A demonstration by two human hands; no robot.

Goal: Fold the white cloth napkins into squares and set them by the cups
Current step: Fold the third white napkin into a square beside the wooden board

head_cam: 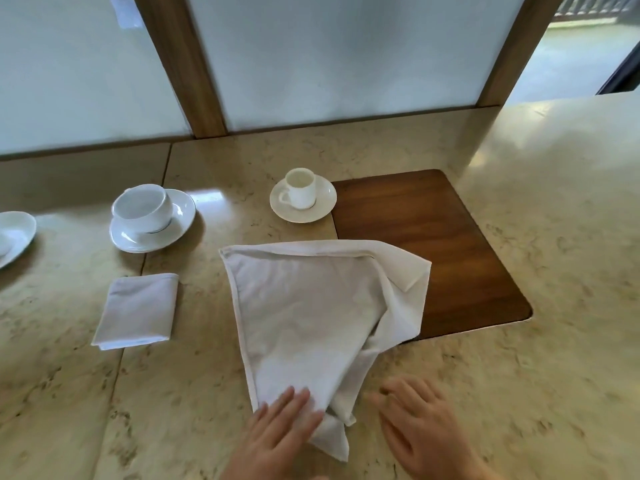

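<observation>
The crumpled white cloth napkin (311,317) lies straight ahead of my hands on the beige marbled stone surface (519,375). It is half opened into a rough triangle. Its broad hemmed edge runs left to right at the far side, near the small white cup on its round saucer (300,194). Its narrow end points back toward me. The long axis therefore runs from far to near, leaning slightly to my right. The right flap overlaps the dark wooden inlay panel (450,244).

My left hand (280,431) rests flat on the near tip with fingers straight, pressing the cloth and gripping nothing. My right hand (419,424) is spread open just beside the napkin's right edge; the blur hides whether it touches the stone. The left hand is the nearer of the two.

I judge the next move to be spreading this napkin flat.

A finished folded white square napkin (138,311) lies to the left, near the wide white cup and saucer (149,216).
</observation>
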